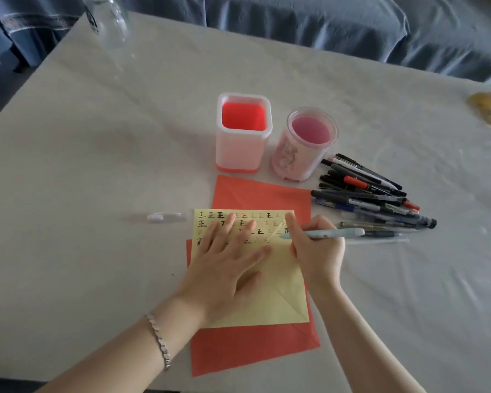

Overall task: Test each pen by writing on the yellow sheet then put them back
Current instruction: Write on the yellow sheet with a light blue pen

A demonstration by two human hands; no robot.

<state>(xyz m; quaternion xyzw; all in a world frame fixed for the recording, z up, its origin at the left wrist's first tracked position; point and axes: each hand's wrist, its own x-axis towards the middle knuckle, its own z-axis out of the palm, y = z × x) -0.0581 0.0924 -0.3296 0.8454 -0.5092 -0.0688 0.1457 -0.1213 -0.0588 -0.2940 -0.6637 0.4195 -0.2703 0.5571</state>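
A white-covered table [82,165] was seen from above, with a person's two bare arms reaching in from the near edge. Toward the left, a small clear pen cap [166,217] lay alone on the cloth. Just right of it, near the middle of the table, the yellow sheet [284,293] lay on top of a larger red sheet [253,350]. The left hand [227,259], fingers spread and flat, pressed the yellow sheet down. The sheet's far part carried about four rows of small written test marks in black and red, the fourth row only partly filled; its near half was bare. Beyond the sheets stood a square holder [243,134] with a red lining and a round pink holder [306,143], and no pens showed in either. The right hand [315,251] pinched a light blue pen [335,233] at the sheet's right edge, its tip pointing left beside the third row; whether it touched the paper could not be told. Further right, toward the table's right edge, a pile of dark pens [374,199] lay loose on the cloth. Judging by this, testing looked well advanced, while returning the pens had not begun.
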